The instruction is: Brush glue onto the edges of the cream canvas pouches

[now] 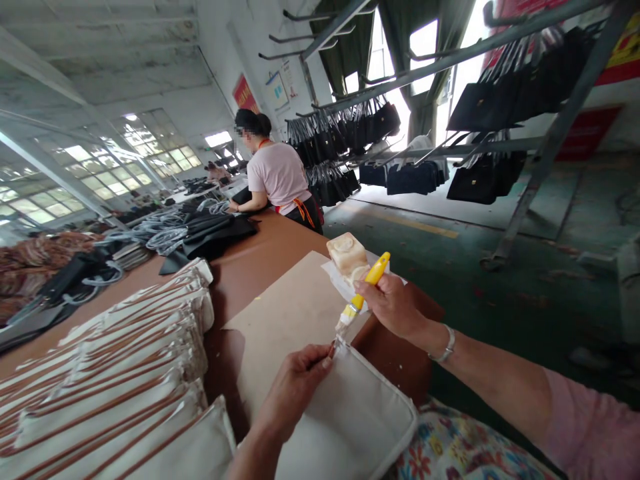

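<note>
My right hand (393, 303) grips a yellow-handled paintbrush (373, 273), its bristles pointing down and left. The bristle tip meets the upper corner of a white piped bag panel (360, 413), which lies partly over my lap. At that same corner my left hand (300, 380) pinches the panel's edge between thumb and fingers, where a bit of brown trim shows. Just beyond the right hand stands a cream-coloured, glue-crusted container (346, 253) on white paper. Under the work lies a beige sheet (290, 300).
Stacked white pieces with brown strips (125, 373) fill the table's left side. Black bag parts (210, 230) and coiled grey handles lie farther back. A co-worker (277, 170) leans over the brown table (273, 247). Black bags (345, 130) hang on a metal rack (545, 160) at right.
</note>
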A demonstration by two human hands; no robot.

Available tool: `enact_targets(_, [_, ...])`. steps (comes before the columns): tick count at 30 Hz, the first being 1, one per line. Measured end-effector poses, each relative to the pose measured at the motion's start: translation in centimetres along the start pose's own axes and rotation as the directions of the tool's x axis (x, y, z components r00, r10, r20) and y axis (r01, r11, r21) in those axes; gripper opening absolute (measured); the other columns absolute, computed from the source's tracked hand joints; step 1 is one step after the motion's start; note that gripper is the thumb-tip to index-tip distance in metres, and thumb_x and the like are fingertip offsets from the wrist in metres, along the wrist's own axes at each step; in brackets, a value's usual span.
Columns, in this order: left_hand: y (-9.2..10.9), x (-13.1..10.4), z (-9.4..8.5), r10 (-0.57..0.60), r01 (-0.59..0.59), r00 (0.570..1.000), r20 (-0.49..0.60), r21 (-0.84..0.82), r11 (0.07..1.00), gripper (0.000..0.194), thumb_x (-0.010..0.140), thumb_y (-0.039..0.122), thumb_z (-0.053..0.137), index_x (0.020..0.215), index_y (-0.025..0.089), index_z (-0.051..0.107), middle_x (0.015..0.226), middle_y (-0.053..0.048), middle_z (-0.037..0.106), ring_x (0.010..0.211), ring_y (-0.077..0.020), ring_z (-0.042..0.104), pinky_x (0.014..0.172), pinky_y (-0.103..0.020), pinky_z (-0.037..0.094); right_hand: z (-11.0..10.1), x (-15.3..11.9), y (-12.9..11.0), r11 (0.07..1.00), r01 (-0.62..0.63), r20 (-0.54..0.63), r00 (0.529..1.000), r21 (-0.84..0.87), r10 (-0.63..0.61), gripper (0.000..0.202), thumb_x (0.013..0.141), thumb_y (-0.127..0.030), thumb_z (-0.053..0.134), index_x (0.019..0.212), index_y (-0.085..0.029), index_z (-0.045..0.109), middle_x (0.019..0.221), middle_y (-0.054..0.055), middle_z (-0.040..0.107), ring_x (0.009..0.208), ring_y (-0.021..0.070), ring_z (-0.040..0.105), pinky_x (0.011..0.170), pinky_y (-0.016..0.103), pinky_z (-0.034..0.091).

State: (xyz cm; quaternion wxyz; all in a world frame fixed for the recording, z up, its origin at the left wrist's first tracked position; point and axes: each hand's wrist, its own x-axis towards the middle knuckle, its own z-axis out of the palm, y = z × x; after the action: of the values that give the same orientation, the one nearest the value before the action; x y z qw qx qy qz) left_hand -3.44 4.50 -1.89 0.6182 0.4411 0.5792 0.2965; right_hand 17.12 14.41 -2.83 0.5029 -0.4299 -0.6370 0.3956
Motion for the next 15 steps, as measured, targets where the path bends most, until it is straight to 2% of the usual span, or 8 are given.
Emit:
enact_targets(5, [0.6,-0.8,0.8,0.062,-0.063,0.998,0.021,0.102,0.993,0.038,0.083,0.045,0.065,0.110,0.019,0.072,0.088,-0.005,0.069,0.076,-0.0166,0.058,0.067,-0.024,0.044,-0.7,-1.5,-1.0,0.998,0.065,0.110,0.992,-0.009,-0.064,0.033,0.090,-0.038,0.053,0.064,-0.018,0.050,0.056,-0.002,0.049,0.053,0.0118,0.044,0.052,0.024,0.035])
enact_targets(8, [0.9,-1.5,1.4,0.144,-0.145,0.989,0.023,0.251,0.957,0.033,0.087,0.044,0.061,0.106,0.020,0.074,0.087,-0.005,0.065,0.080,-0.0174,0.057,0.069,-0.024,0.043,-1.3,-1.4,-0.8,0.997,0.060,0.020,0.998,-0.039,-0.059,0.037,0.089,-0.040,0.054,0.060,-0.018,0.047,0.055,-0.002,0.047,0.052,0.0117,0.043,0.052,0.025,0.034])
enact_targets(11, [0.7,-2.1,2.3,0.220,-0.208,0.975,0.003,0.337,0.918,0.029,0.086,0.042,0.061,0.099,0.020,0.075,0.084,-0.004,0.061,0.080,-0.0168,0.056,0.069,-0.023,0.041,-2.1,-1.0,-0.7,0.998,0.033,-0.047,0.998,0.047,-0.031,0.036,0.090,-0.043,0.054,0.066,-0.017,0.049,0.059,-0.002,0.048,0.055,0.0116,0.043,0.053,0.024,0.036])
enact_targets(13, [0.4,-2.4,2.9,0.249,-0.225,0.968,-0.032,0.328,0.918,0.026,0.083,0.041,0.065,0.091,0.018,0.074,0.082,-0.003,0.061,0.078,-0.0161,0.055,0.068,-0.023,0.041,-2.2,-0.9,-0.7,0.992,0.000,0.010,1.000,0.126,-0.001,0.036,0.090,-0.044,0.055,0.066,-0.018,0.049,0.057,-0.003,0.047,0.053,0.0113,0.042,0.052,0.024,0.036])
enact_targets(15, [0.0,-2.6,3.6,0.241,-0.200,0.964,-0.110,0.292,0.935,0.024,0.078,0.040,0.070,0.083,0.016,0.071,0.076,-0.002,0.061,0.072,-0.0148,0.053,0.065,-0.022,0.040,-2.2,-1.1,-0.9,0.979,-0.068,0.153,0.987,0.190,0.039,0.037,0.089,-0.045,0.056,0.064,-0.018,0.049,0.054,-0.003,0.046,0.051,0.0109,0.041,0.050,0.023,0.034])
